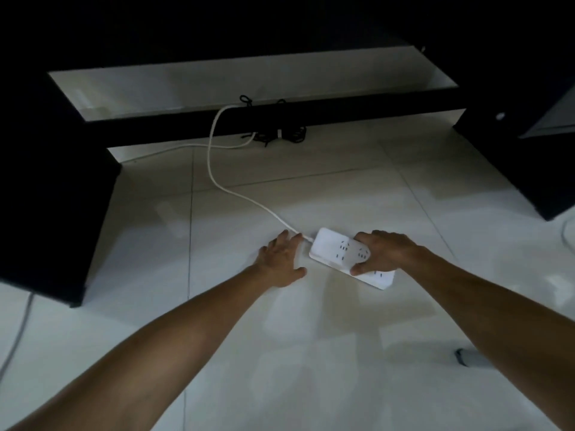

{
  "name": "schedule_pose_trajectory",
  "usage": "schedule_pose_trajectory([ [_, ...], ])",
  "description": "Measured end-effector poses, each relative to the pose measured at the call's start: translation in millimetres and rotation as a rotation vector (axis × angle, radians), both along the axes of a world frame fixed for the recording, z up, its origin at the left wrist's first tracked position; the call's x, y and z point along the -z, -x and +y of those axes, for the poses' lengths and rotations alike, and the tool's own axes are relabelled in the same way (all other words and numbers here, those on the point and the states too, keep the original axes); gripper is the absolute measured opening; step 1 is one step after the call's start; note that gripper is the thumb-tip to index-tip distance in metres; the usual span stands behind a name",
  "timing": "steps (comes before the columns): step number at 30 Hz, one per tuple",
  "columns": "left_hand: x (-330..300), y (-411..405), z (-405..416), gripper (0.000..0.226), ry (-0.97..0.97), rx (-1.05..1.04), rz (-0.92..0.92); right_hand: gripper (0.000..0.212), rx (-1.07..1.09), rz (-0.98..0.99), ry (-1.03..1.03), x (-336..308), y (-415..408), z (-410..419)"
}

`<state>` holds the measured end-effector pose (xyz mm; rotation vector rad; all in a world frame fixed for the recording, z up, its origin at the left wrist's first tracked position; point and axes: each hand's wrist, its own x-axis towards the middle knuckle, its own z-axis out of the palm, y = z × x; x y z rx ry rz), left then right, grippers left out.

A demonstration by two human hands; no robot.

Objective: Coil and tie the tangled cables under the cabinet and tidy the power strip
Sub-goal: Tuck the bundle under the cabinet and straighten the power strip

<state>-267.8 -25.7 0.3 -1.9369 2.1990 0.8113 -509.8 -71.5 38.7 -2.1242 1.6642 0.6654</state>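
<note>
Now R hand [384, 251] grips pwr strip [334, 250].

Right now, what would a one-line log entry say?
right hand grips power strip on floor | left hand touches white cord | black cables bundled under cabinet

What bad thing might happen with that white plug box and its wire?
The right hand grips the power strip while its white cord runs loose across the floor to the cabinet. Pulling the strip might tug that cord tight. The cord passes by the tied black bundle, so dragging it could snag or muddle the bundle again.
</note>
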Motion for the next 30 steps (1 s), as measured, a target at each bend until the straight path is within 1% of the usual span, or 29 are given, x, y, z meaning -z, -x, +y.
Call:
schedule_pose_trajectory([
  [3,0.8,-26.6,7.1,0.091,0.013,-0.083,-0.005,0.086,-0.048,-0.033,0.055,3.0,-42.6,1.0],
  [6,1.8,-55.3,20.8,0.100,0.018,-0.189,0.008,0.087,-0.064,-0.077,0.120,12.3,-93.1,5.3],
  [10,4.6,-91.2,46.7,0.110,0.013,-0.340,0.014,0.082,-0.048,-0.239,0.161,23.0,-169.2,19.5],
  [14,-0.4,-121.3,71.8,0.109,-0.003,-0.505,0.058,0.070,-0.036,-0.397,0.073,24.3,-235.8,32.1],
  [18,-0.4,-160.3,92.1,0.105,0.022,-0.647,0.020,0.073,-0.022,-0.631,-0.127,26.8,-295.0,50.2],
  [21,-1.1,-193.6,100.0,0.096,0.065,-0.686,-0.055,0.073,-0.056,-0.755,-0.200,32.5,-323.4,61.6],
  [23,-1.5,-213.2,101.5,0.093,0.097,-0.675,-0.091,0.078,-0.129,-0.734,-0.156,42.0,-335.8,62.3],
  [26,3.2,-235.7,102.2,0.089,0.152,-0.688,-0.127,0.085,-0.250,-0.639,-0.042,55.1,-347.3,57.2],
  [28,6.8,-247.5,103.6,0.076,0.194,-0.722,-0.155,0.085,-0.336,-0.577,0.002,56.5,-355.8,50.9],
  [30,12.7,-260.2,105.0,0.060,0.246,-0.788,-0.139,0.078,-0.392,-0.562,0.054,55.5,-369.1,43.9],
])
